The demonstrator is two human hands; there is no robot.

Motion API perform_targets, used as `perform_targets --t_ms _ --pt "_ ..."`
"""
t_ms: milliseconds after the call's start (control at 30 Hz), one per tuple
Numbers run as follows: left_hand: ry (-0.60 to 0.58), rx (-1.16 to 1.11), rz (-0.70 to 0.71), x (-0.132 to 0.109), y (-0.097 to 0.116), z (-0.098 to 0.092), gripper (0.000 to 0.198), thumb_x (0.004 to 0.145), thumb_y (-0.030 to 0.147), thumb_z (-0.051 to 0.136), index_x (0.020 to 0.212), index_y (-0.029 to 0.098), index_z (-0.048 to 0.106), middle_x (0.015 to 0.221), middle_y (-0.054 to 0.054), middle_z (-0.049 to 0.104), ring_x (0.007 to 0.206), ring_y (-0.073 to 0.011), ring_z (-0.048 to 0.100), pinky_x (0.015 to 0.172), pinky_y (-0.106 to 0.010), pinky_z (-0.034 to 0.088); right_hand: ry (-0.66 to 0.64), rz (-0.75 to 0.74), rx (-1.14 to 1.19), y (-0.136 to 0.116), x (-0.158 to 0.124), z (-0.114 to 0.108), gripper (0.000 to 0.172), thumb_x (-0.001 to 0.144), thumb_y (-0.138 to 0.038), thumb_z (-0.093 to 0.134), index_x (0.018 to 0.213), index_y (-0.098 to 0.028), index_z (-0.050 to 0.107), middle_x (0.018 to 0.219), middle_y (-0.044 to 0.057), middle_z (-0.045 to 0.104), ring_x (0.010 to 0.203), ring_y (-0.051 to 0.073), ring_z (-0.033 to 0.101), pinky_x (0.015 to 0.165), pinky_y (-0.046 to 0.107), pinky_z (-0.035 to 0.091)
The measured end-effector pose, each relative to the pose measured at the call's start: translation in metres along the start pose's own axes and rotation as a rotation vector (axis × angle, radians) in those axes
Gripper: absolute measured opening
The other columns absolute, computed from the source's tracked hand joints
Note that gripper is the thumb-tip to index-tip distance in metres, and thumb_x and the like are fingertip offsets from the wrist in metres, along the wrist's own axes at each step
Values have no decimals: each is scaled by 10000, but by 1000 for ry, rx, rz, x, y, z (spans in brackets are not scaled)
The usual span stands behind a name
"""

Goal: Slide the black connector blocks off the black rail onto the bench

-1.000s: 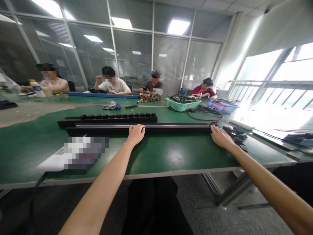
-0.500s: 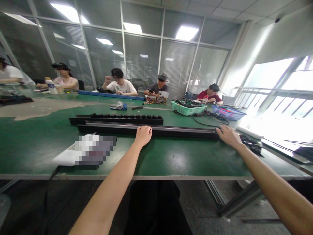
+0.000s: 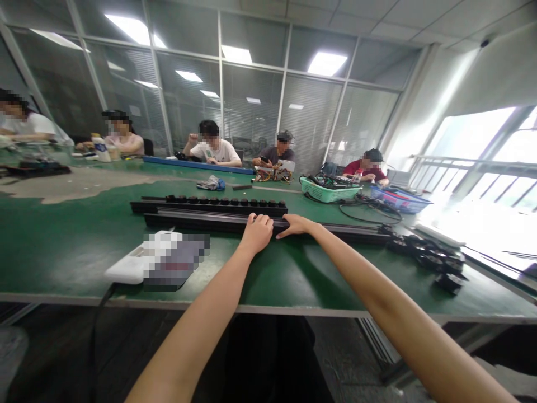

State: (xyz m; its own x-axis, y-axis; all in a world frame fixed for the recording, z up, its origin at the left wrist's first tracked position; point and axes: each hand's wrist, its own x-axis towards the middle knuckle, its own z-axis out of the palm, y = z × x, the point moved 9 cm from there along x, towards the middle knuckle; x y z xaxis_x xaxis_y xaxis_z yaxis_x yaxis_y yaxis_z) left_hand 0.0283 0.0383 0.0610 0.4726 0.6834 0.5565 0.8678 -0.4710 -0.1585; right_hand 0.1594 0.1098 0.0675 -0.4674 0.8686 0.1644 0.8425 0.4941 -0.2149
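Gripping the rail (image 3: 201, 223) with the left hand (image 3: 258, 230), with bent fingers over its top. Spanning the same rail with the right hand (image 3: 293, 225), just beside the left, with thumb and fingers parted; cannot tell how firmly touching, if at all. Lying lengthwise on the green bench (image 3: 268, 288), in front of the second rail (image 3: 168, 208) and roughly parallel to it. Seeing a row of black knobs (image 3: 226, 201) along that second rail. Near the rail's right end, strewn in a loose cluster with black parts (image 3: 440, 257). To the near left, laid with a white device (image 3: 126, 270) beside a grey thing (image 3: 180, 268), too pixelated to name. Farther back, set with a crumpled cloth (image 3: 211, 183), a green basket (image 3: 331, 193) full of cables and a blue basket (image 3: 400, 201), with a black cable (image 3: 364, 217) looped in front. Facing people seated across the bench, behind a long blue bar (image 3: 193, 164).
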Motion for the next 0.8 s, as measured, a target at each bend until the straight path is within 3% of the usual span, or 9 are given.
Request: perform_targets --t_ms 167,400,500,667,800 --pt "77 -3 -60 1 -5 -8 412 1070 194 416 1396 149 664 1379 -205 692 1329 -352 597 1150 -547 402 -70 -42 -52 -9 20 0 770 684 -718 941 1214 -206 717 1200 99 777 1063 325 736 873 355 583" --pt "242 -45 -130 -1 -9 -24 551 1084 262 413 1595 93 529 1615 -268 535 1505 -413 486 1207 -588 377 11 -37 -226 -20 16 -32 703 796 -739 846 1188 -181 677 1261 154 762 1126 328 732 898 329 526" --pt "302 -85 -94 -2 -8 -30 594 1085 279 424 1652 108 468 1692 -262 460 1589 -402 413 1299 -614 281 57 16 -221 -20 9 -48 716 817 -784 800 1177 -177 676 1230 146 769 1098 323 736 880 332 523" --pt "388 -131 -30 -1 -4 -36 678 1097 291 408 1735 98 287 1816 -242 236 1712 -355 173 1370 -594 179 137 154 -218 -7 -11 -83 766 840 -864 706 1171 -173 703 1208 160 774 1107 343 738 919 363 533" --pt "367 -160 -10 1 -4 -30 700 1085 266 430 1745 107 256 1826 -241 198 1720 -341 132 1381 -605 145 153 304 -208 17 -29 -114 788 846 -873 684 1158 -152 740 1227 182 773 1118 354 735 942 379 546"
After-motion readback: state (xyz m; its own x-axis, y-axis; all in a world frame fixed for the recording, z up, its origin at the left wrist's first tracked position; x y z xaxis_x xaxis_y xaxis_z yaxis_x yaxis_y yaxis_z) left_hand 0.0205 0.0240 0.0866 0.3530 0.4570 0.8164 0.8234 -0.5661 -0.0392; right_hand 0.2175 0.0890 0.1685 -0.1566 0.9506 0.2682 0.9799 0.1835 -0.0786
